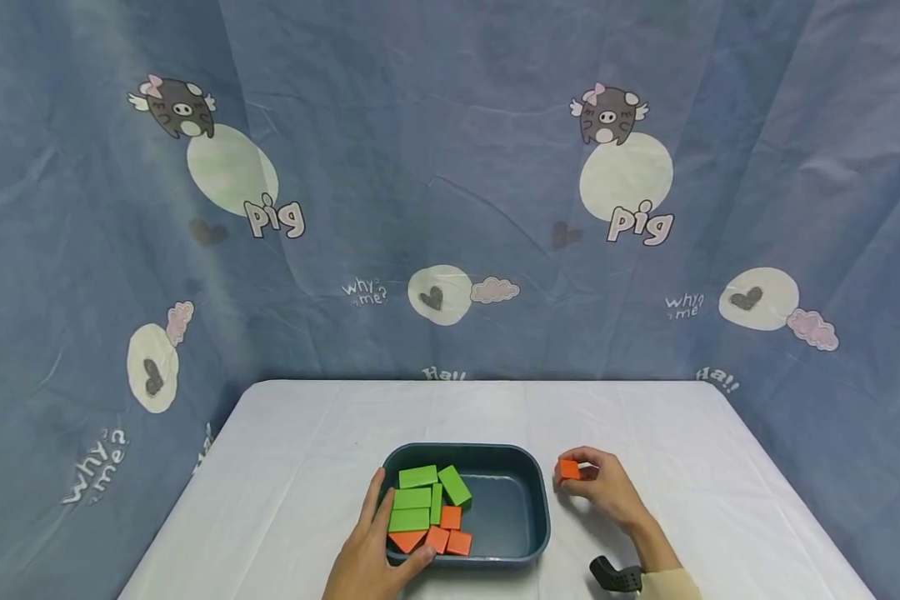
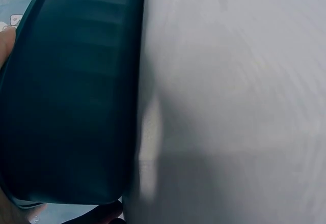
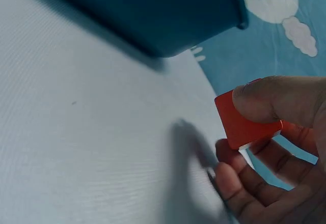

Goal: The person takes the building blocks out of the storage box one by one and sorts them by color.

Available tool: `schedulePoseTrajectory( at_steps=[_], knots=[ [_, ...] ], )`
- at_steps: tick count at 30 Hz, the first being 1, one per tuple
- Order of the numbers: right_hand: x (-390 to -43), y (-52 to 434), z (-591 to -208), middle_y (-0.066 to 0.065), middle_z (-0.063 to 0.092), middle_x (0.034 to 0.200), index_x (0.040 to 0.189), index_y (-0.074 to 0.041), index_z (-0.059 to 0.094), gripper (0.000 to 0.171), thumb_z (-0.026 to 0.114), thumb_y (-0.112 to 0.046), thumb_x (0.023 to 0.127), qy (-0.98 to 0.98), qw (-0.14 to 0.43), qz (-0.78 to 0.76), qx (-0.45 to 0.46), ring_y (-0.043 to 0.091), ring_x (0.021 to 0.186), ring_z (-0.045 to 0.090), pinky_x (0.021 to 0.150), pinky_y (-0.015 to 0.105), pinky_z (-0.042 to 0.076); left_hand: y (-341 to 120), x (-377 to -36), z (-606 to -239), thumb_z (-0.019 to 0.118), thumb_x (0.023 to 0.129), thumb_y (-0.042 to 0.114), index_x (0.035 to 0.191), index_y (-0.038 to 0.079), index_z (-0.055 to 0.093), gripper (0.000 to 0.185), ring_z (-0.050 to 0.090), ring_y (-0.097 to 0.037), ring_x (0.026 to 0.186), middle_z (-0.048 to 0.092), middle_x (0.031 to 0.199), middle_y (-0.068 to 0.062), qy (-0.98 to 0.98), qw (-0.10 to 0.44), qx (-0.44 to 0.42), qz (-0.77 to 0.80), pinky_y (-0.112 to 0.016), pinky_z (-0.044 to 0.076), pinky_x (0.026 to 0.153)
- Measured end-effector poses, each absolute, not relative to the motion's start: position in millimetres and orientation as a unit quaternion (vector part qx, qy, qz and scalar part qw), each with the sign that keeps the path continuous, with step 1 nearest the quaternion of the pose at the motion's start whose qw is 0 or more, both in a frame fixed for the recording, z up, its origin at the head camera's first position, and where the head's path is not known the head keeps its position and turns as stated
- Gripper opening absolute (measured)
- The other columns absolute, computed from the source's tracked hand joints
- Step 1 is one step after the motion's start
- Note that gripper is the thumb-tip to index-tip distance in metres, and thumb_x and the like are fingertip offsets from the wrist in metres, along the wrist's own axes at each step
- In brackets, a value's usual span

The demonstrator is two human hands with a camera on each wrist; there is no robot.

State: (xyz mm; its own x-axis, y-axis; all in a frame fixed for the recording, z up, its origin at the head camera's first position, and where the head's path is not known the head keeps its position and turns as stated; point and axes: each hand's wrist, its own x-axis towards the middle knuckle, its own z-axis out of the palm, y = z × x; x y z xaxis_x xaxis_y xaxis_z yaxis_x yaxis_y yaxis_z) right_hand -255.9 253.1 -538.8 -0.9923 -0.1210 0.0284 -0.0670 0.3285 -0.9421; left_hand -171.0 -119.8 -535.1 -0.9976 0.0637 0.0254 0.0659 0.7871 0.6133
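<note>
Two hands frame the dark teal tray (image 1: 538, 508) on the white tablecloth (image 1: 307, 450). Your right hand (image 1: 607, 487) hovers low just right of the tray, wrist angled in, thumb and curled fingers (image 3: 265, 99) pinching a small orange block (image 1: 568, 470) at their tips. Your left hand (image 1: 371, 554) clasps the tray's near left corner, thumb along its rim, fingertips beside the orange blocks (image 1: 450, 530) and green blocks (image 1: 417, 498) inside.
</note>
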Motion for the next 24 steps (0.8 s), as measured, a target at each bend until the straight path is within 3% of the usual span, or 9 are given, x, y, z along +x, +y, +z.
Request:
schedulePoseTrajectory(
  at_steps=[5,16,24],
  knots=[
    [-257,249,-543,0.009,0.071,0.093,0.111,0.001,0.070,0.033,0.079,0.007,0.079,0.833,0.009,-0.550,-0.056,0.022,0.080,0.066,0.079,0.027,0.052,-118,-171,-536,0.067,0.080,0.078,0.152,-0.005,0.040,0.113,0.057,-0.041,0.125,0.010,0.170,-0.002,-0.944,0.004,-0.026,-0.330,-0.058,0.052,0.092],
    [-254,244,-551,0.006,0.069,0.093,0.108,-0.001,0.072,0.033,0.080,0.009,0.078,0.850,-0.004,-0.526,-0.035,0.018,0.078,0.061,0.075,0.026,0.050,-118,-170,-539,0.068,0.078,0.078,0.156,-0.002,0.034,0.117,0.052,-0.041,0.130,0.010,0.170,-0.003,-0.938,-0.004,-0.018,-0.347,-0.061,0.047,0.099],
    [-255,243,-554,0.005,0.067,0.092,0.108,-0.002,0.072,0.033,0.079,0.009,0.077,0.861,-0.014,-0.507,-0.041,0.018,0.080,0.059,0.075,0.027,0.050,-120,-171,-542,0.069,0.080,0.075,0.156,-0.002,0.033,0.114,0.050,-0.040,0.133,0.010,0.170,-0.002,-0.935,0.029,-0.036,-0.351,-0.061,0.046,0.101]
  ],
)
